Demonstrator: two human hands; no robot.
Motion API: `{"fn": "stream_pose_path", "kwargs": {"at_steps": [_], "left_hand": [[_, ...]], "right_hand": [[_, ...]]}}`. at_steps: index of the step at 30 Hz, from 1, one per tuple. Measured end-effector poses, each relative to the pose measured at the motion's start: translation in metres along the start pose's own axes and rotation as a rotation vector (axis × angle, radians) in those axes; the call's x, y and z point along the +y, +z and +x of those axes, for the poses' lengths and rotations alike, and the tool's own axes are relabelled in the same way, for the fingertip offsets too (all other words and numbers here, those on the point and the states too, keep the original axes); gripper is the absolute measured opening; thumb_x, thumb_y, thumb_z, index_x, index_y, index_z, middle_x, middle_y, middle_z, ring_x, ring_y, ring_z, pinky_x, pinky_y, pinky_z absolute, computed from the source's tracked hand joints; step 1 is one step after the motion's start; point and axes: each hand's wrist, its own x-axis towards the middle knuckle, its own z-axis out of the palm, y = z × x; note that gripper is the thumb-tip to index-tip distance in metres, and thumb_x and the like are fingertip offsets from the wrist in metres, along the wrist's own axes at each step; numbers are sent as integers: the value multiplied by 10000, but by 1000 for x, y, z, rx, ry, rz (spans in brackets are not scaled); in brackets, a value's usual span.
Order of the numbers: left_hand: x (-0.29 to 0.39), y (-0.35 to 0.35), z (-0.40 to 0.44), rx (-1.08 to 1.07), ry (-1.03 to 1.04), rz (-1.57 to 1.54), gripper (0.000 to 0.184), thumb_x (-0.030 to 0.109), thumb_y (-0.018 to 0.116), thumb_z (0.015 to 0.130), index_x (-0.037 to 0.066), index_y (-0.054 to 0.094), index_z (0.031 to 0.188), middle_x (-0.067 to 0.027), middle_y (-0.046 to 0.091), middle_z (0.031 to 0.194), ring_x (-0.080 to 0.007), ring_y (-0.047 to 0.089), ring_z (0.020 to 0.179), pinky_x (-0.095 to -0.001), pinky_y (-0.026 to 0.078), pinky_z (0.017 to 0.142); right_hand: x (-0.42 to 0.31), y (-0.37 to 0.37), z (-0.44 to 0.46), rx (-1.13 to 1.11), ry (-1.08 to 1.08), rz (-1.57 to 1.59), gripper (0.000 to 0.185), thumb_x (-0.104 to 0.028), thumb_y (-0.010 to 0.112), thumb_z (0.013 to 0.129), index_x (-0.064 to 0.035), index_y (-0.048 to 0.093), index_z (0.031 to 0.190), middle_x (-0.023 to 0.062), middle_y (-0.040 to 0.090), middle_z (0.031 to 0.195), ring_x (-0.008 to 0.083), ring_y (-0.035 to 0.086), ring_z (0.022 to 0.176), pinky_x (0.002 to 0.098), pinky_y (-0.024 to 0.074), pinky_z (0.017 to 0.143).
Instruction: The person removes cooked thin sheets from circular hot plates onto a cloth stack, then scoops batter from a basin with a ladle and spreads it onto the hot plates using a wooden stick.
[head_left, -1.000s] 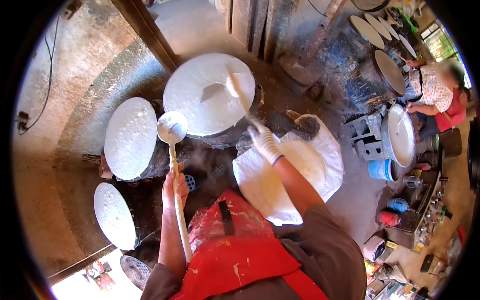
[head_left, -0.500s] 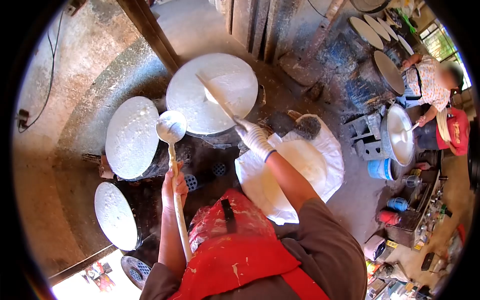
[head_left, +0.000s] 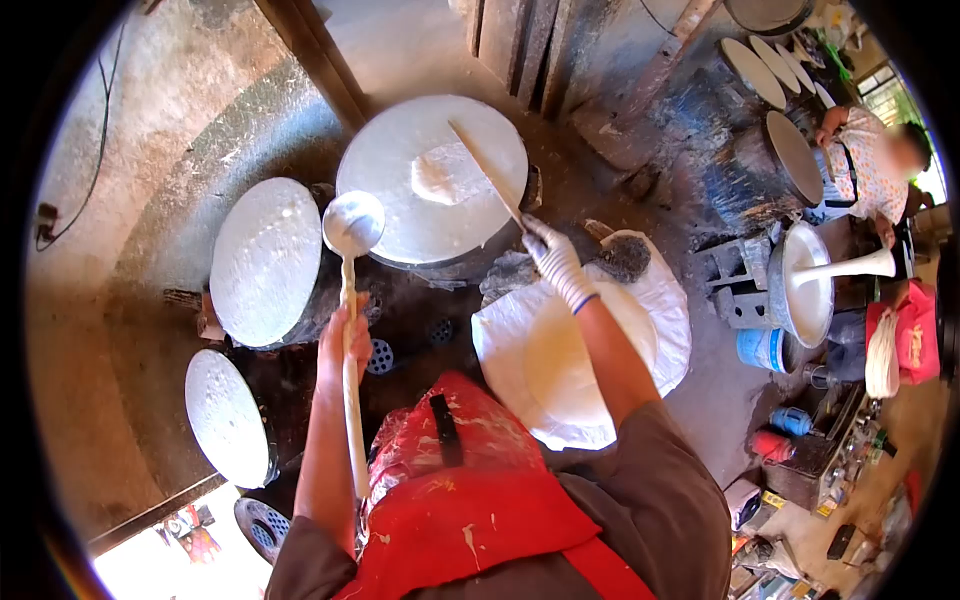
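My left hand (head_left: 342,335) is wrapped round the long handle of a ladle (head_left: 354,224), whose whitish bowl is raised between two round griddles. In a white striped glove, my right hand (head_left: 560,262) grips the near end of a flat wooden stick (head_left: 486,172). The stick lies slanted over the right part of the large griddle (head_left: 385,225), which is coated with white batter. A thicker white patch (head_left: 447,175) shows near the griddle's middle. Close below my right hand is a wide basin of pale batter (head_left: 570,350) with white sheeting round it.
Two more white-coated griddles (head_left: 265,262) (head_left: 228,420) stand at the left. At the right, another person (head_left: 868,165) is beside a metal basin (head_left: 803,290) with white liquid. A blue bucket (head_left: 760,349) and concrete blocks (head_left: 735,280) are near it. A wooden post (head_left: 315,60) rises behind.
The stick has swung across the large griddle to its right side with my right hand. The white patch has appeared more clearly. At the far basin, a thick white stream now hangs from the other person's raised hand.
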Motion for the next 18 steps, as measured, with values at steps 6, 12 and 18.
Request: {"fn": "stream_pose_path", "kwargs": {"at_steps": [6,12,18], "left_hand": [[37,6,93,23,-72,307,391,339,466,885,14,465,1102,19,422,626,-44,373,422,-188,323,368],[45,20,131,206,-128,537,385,307,479,876,5,462,1115,29,411,611,-32,352,407,-160,312,356],[20,28,116,143,-328,444,341,306,481,877,-4,472,1021,17,436,596,-40,378,409,-169,319,335]], "right_hand": [[-77,-57,12,-632,460,-208,347,-146,574,838,-34,531,1163,109,593,1098,146,534,974,250,407,863],[-35,-77,-25,-405,95,116,353,-230,511,884,-38,505,1179,49,634,837,111,566,596,261,459,498],[-75,-26,-87,-426,617,316,529,-460,516,834,-109,472,1227,58,634,794,64,440,417,207,344,382]]}}
